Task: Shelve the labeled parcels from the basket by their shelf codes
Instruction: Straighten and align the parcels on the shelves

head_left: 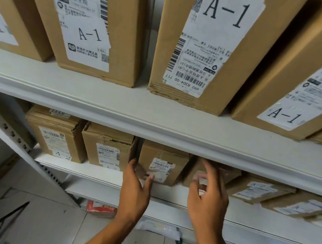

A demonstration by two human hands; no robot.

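— Which step is this?
— Seating a parcel (162,166) on the A-2 shelf (107,178), below the A-1 boxes (203,45); next it likely needs squaring.
— The hands?
— Left hand (136,186) rests loose-fingered at the parcel's left corner; right hand (208,195) hovers beside it, fingers relaxed, holding nothing.

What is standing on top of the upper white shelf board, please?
Upright cardboard boxes stand on the upper shelf board, each visible label reading A-1. Whatever is behind them is hidden.
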